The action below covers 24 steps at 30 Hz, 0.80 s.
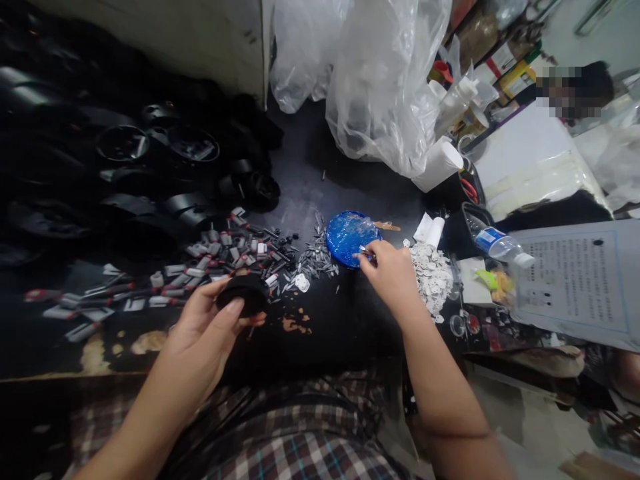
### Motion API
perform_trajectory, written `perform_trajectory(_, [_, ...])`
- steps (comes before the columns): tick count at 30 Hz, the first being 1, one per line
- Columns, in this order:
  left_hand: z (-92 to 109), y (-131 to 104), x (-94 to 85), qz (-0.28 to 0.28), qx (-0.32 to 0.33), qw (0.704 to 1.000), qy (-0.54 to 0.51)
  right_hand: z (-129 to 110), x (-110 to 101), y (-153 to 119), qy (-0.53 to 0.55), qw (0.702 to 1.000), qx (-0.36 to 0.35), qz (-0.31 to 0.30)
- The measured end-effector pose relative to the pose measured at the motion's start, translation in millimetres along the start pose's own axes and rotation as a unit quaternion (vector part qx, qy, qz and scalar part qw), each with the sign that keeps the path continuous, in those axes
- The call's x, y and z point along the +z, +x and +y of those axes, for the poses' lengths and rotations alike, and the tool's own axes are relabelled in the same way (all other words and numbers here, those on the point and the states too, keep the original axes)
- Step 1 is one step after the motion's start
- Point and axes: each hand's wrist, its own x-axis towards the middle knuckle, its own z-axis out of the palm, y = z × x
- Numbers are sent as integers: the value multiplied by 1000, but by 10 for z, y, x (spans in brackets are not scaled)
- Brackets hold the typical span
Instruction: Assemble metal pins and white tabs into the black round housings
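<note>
My left hand (207, 327) is wrapped round a black round part (243, 295), its thumb on top, near the table's front edge. My right hand (393, 273) pinches a small metal piece (367, 251) at the right rim of a blue round lid (349, 233) that bears a clear, glossy substance. Left of the lid lies a pile of small grey pieces (317, 257). A heap of white flat plates (434, 275) is just right of my right hand. Grey and red cylindrical parts (200, 260) with springs are spread beyond my left hand.
Many black housings (185, 207) crowd the left side. Clear plastic bags (385, 87) hang over the back. On the right are a plastic bottle (500, 245), a white roll (443, 163), a printed sheet (575, 283) and a carton (540, 160). Another person's head shows at the upper right.
</note>
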Motion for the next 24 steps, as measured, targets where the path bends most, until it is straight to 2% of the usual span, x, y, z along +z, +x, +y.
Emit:
perform_trajectory(3, [21, -14, 29, 1, -6, 1000, -2, -29, -65, -76, 121, 992, 27, 24])
perform_trajectory(5, [57, -51, 83, 6, -22, 1000, 2, -96, -104, -148, 234, 971, 51, 29])
perform_trajectory(9, [142, -159, 227, -14, -109, 993, -31, -368, -125, -302, 449, 889, 89, -2])
perform_trajectory(11, [174, -197, 273, -43, -146, 986, -60, -539, -125, -364, 520, 848, 97, -38])
perform_trajectory(13, [203, -219, 283, -60, -170, 980, -85, -693, -139, -407, 554, 825, 92, -64])
perform_trajectory(15, [231, -231, 271, -61, -188, 975, -105, -808, -172, -428, 553, 827, 76, -71])
perform_trajectory(20, [258, -246, 237, -71, -197, 971, -116, -915, -244, -427, 508, 859, 40, -49])
perform_trajectory(22, [232, -254, 216, -79, -174, 977, -90, -918, -244, -430, 487, 872, 28, -48])
perform_trajectory(24, [185, -266, 176, -74, -118, 989, -41, -917, -235, -445, 460, 886, 14, -57])
